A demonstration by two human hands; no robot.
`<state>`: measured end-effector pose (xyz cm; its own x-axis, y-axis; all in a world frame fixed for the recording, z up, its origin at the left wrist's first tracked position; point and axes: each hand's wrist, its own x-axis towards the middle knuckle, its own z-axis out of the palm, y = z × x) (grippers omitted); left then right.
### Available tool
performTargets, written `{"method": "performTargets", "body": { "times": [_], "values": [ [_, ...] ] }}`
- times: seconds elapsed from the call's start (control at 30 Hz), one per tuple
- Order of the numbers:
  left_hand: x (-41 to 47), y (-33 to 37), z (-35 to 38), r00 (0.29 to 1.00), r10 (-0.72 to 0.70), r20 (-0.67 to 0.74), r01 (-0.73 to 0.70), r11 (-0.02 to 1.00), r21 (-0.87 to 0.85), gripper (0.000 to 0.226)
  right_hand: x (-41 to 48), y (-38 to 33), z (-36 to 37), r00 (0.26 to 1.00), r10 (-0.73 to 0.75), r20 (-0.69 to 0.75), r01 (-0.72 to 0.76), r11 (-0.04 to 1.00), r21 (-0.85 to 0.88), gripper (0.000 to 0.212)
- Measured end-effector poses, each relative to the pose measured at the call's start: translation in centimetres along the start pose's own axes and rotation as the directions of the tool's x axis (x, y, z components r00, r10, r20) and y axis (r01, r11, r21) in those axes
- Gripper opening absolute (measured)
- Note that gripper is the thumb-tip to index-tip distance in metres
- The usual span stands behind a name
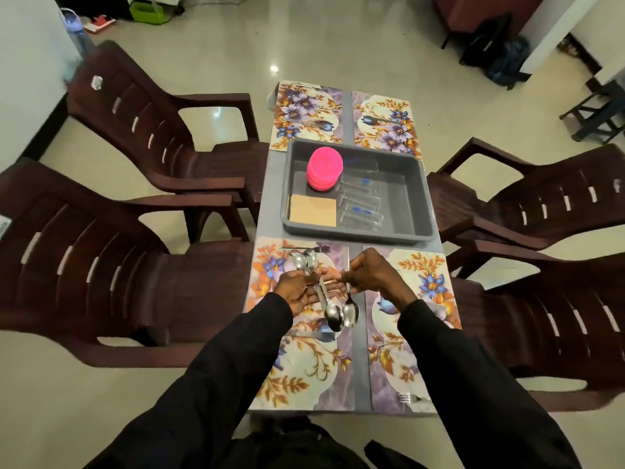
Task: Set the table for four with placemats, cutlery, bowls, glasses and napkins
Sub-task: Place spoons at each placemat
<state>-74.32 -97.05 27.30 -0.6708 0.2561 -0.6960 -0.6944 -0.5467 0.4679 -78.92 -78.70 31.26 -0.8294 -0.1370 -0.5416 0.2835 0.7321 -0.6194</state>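
Note:
Floral placemats lie at the table's corners: near left (304, 367), near right (406, 333), far left (307, 113), far right (385, 123). My left hand (297, 292) grips a bundle of spoons (306, 262) over the near left mat. My right hand (375, 275) pinches the handle of one spoon (350, 313), its bowl hanging down. Forks lie on the mats, one at the near left mat's far edge (304, 248), one across its middle (314, 335), one on the near right mat (407, 397). A grey tray (419, 211) holds stacked pink bowls (324, 167), glasses (360, 204) and brown napkins (313, 209).
Four dark brown plastic chairs flank the narrow table, two on the left (101, 265) and two on the right (541, 299). Cutlery also lies on the far mats. A stool (598, 110) and bags stand on the tiled floor beyond.

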Motion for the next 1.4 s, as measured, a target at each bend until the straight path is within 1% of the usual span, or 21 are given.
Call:
{"method": "performTargets", "body": {
  "times": [0.1,0.2,0.37,0.47,0.57,0.73,0.9,1.0,1.1,1.17,1.3,1.4],
  "values": [
    [-2.1,-1.1,-1.8,1.000,0.005,0.015,-0.005,0.999,0.038,0.021,-2.8,0.5,0.9,0.999,-0.007,-0.041,0.013,0.989,0.146,0.035],
    [-3.4,-2.2,-2.9,0.999,-0.022,0.047,0.018,0.996,0.082,0.021,-5.1,1.3,2.1,0.997,-0.009,-0.079,0.032,0.954,0.299,0.035],
    [-5.7,-4.2,-3.3,0.996,-0.051,0.078,0.041,0.991,0.130,0.022,-8.2,3.0,3.4,0.993,0.046,-0.106,0.024,0.820,0.572,0.035],
    [-6.4,-5.1,-3.6,0.993,-0.066,0.101,0.053,0.990,0.130,0.022,-10.0,4.4,3.6,0.987,0.101,-0.128,0.010,0.747,0.665,0.024],
    [-6.8,-6.0,-3.3,0.991,-0.076,0.113,0.060,0.988,0.142,0.021,-11.5,6.4,3.7,0.966,0.179,-0.188,0.017,0.678,0.734,0.022],
    [-6.4,-7.6,-2.2,0.992,-0.084,0.095,0.069,0.986,0.154,0.029,-13.0,10.6,3.5,0.895,0.358,-0.267,0.020,0.566,0.824,0.016],
    [-5.8,-9.2,-0.7,0.993,-0.066,0.095,0.054,0.991,0.120,0.032,-14.5,15.7,1.8,0.794,0.485,-0.366,0.065,0.532,0.844,0.021],
    [-5.3,-10.5,0.7,0.994,-0.048,0.093,0.039,0.995,0.095,0.030,-15.3,18.8,0.5,0.757,0.526,-0.388,0.078,0.517,0.853,0.022],
    [-4.5,-11.8,2.2,0.997,-0.034,0.075,0.028,0.996,0.086,0.030,-15.8,21.9,-1.2,0.756,0.538,-0.374,0.061,0.510,0.858,0.023],
    [-4.1,-12.7,2.8,0.998,-0.025,0.057,0.021,0.997,0.078,0.033,-15.9,23.7,-2.2,0.764,0.541,-0.353,0.047,0.498,0.866,0.019],
    [-3.4,-14.5,4.2,1.000,0.004,0.021,-0.005,0.999,0.044,0.042,-15.9,26.7,-3.9,0.815,0.493,-0.305,0.019,0.504,0.864,0.015],
    [-3.3,-15.9,5.2,0.999,0.042,0.002,-0.042,0.999,0.019,0.040,-15.7,28.3,-5.0,0.827,0.495,-0.269,-0.015,0.497,0.868,0.017]
  ]
}}
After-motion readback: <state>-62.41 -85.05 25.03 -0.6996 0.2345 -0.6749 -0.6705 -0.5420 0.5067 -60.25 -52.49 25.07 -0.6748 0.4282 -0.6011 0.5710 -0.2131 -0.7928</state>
